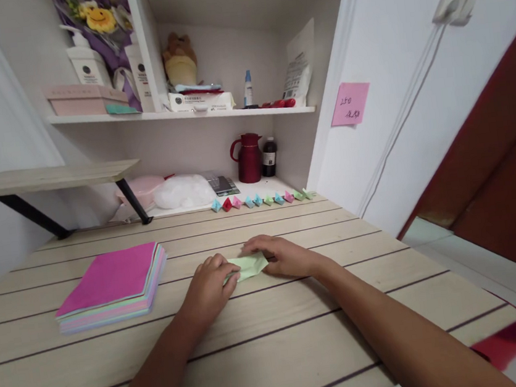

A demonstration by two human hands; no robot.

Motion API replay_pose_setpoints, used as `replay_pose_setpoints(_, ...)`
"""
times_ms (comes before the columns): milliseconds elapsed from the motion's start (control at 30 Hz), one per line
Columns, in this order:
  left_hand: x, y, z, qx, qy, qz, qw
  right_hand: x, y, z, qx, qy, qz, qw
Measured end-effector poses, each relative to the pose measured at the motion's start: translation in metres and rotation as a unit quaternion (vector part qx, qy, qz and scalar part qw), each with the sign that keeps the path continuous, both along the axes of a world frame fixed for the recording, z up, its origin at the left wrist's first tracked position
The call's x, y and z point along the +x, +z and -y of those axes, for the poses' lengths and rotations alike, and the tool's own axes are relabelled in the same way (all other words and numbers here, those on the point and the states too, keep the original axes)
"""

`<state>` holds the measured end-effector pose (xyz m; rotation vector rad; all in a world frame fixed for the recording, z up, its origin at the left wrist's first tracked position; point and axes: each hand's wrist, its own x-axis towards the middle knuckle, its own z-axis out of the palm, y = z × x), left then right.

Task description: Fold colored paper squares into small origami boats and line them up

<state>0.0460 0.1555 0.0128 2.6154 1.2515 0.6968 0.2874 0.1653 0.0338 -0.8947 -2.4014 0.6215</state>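
Green paper (249, 266), thin, oblong, perhaps creased

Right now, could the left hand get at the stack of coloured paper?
Probably yes: the stack of coloured paper lies to the left of the left hand, with nothing visible standing between them, though its fingers are on the green paper.

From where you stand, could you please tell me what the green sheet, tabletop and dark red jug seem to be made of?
Green sheet: probably matte paper, thin and folded. Tabletop: wood or wood-look laminate, low sheen, with faint grain. Dark red jug: perhaps plastic or coated metal; its soft sheen leaves that open.
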Motion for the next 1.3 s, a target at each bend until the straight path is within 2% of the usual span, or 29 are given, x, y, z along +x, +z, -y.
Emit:
replay_pose_setpoints(200,-0.014,0.008,0.003,-0.041,-0.04,0.027,0.998,0.003,-0.007,-0.006,-0.014,-0.023,-0.012,1.0)
replay_pose_setpoints(300,-0.026,0.018,0.009,-0.073,-0.073,-0.021,0.994,0.005,-0.006,-0.006,-0.029,-0.028,-0.008,0.999)
replay_pose_setpoints(433,-0.034,0.023,0.013,-0.083,-0.072,-0.074,0.991,0.007,-0.006,-0.006,-0.042,-0.026,-0.007,0.999)
replay_pose_setpoints(633,-0.03,0.015,0.011,-0.06,-0.057,-0.099,0.992,0.009,-0.007,-0.009,-0.059,-0.009,-0.018,0.998)
replay_pose_setpoints(767,-0.024,0.022,0.018,-0.047,-0.09,-0.137,0.985,0.01,-0.003,-0.01,-0.089,0.008,-0.044,0.995)
replay_pose_setpoints(867,-0.021,0.027,0.023,-0.048,-0.101,-0.141,0.984,0.01,-0.003,-0.01,-0.105,-0.022,-0.067,0.992)
replay_pose_setpoints(1033,-0.02,0.024,0.022,-0.047,-0.1,-0.129,0.985,0.002,-0.013,-0.012,-0.088,-0.1,-0.091,0.987)
replay_pose_setpoints(1300,-0.019,0.025,0.02,-0.038,-0.087,-0.129,0.987,-0.02,-0.023,-0.022,-0.016,-0.134,-0.076,0.988)
